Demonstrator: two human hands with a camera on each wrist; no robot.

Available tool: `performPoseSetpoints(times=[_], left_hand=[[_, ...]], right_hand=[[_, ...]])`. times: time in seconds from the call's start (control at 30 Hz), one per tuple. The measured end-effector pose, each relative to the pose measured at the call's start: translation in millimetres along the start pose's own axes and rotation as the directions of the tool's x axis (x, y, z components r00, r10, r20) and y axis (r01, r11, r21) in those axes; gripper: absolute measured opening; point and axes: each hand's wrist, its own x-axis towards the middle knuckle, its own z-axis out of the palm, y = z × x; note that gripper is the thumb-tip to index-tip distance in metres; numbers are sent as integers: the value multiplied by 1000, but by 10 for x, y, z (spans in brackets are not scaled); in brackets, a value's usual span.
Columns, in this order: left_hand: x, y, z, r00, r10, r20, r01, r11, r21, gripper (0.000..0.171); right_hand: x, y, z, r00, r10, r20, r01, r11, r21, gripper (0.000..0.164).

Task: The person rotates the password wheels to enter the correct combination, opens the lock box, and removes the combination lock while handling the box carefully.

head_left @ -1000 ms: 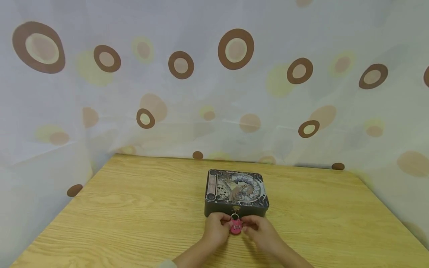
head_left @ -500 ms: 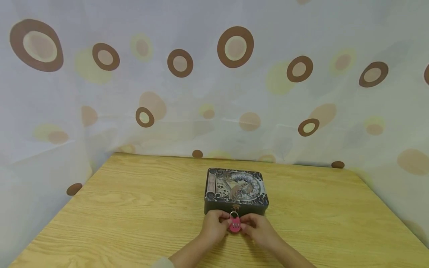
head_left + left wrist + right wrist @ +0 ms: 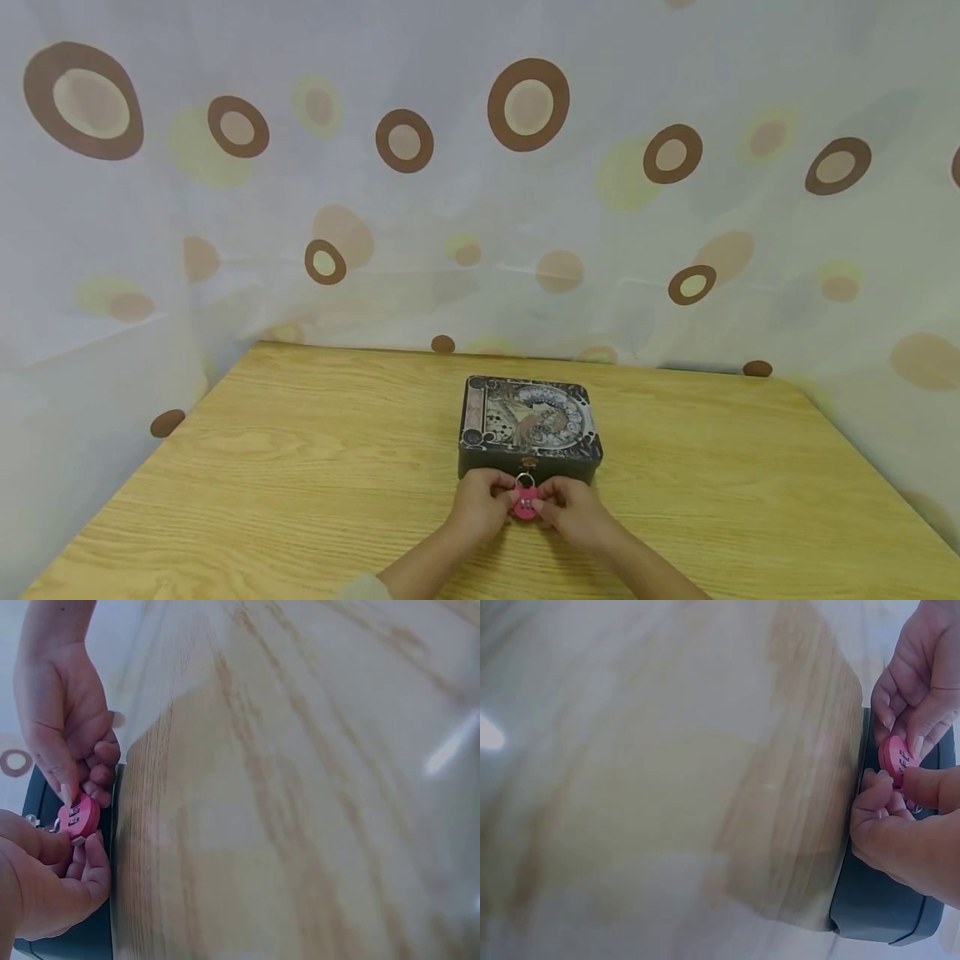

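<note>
Combination padlock (image 3: 526, 503): before decorated box (image 3: 534, 421), I see.
Left hand (image 3: 477, 505): pinching it.
Right hand (image 3: 576, 513): likewise, thumb newly over dials (image 3: 73, 811) (dialling, perhaps).

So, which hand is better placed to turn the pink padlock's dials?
Probably the right hand: its thumb lies at the dials, while the left hand holds the padlock by its left edge.
</note>
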Motion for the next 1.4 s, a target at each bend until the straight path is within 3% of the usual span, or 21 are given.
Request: performPoseSetpoints(times=[0.33,1.0,1.4], left_hand=[[-17,19,-1,999,-52,-5,52,999,2,6],[-4,24,-7,1000,-4,-12,4,999,33,6],[4,11,4,999,22,-36,-20,998,64,6]], right_hand=[[12,-21,22,997,81,3,-81,997,15,12],[23,-29,-18,1000,5,29,-5,1000,-21,14],[33,-21,-9,1000,10,27,-9,999,-44,15]])
